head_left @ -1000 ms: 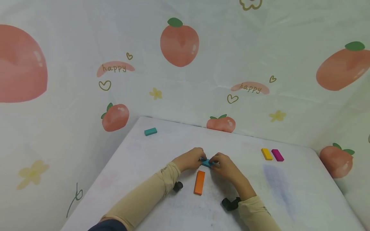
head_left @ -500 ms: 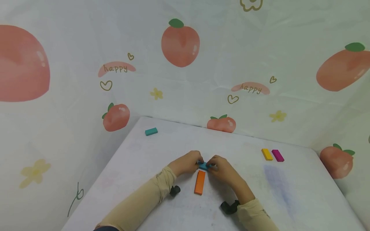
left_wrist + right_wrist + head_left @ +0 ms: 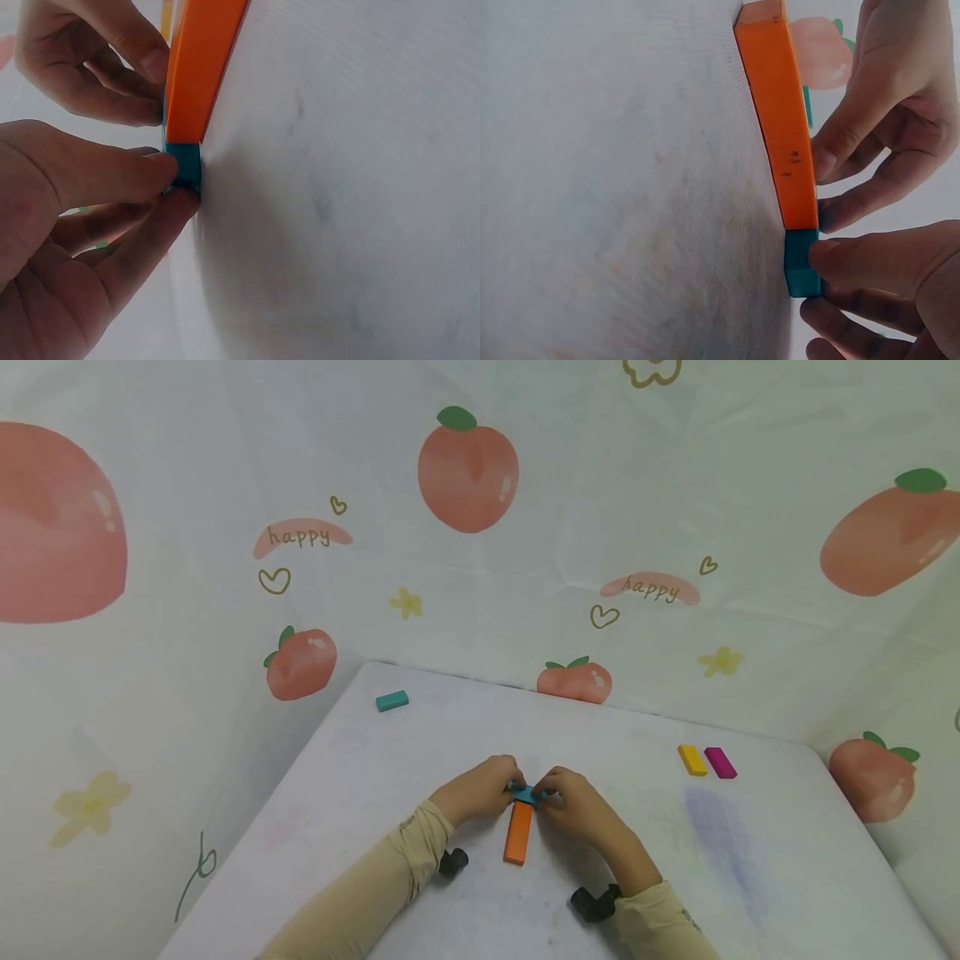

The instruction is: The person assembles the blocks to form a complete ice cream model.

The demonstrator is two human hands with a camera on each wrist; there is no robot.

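Head view: blue block lies crosswise on the white table, lower middle of the frame, slightly right of centre. Left hand pinches its left end between thumb and fingers; right hand pinches the right end likewise. Both grips narrow.

Orange block lies lengthwise just below, its upper end against the blue block's long side, the pair making a T. Both wrist views show the two meeting; right wrist view also shows small dark marks on the orange face.

Teal block at the table's far corner, left of centre, well apart. Yellow block and magenta block side by side, right of the frame, with a narrow gap. Bluish smear on the table below them.

Beige sleeves on both arms. White backdrop behind, printed with peaches, hearts, yellow flowers and "happy".
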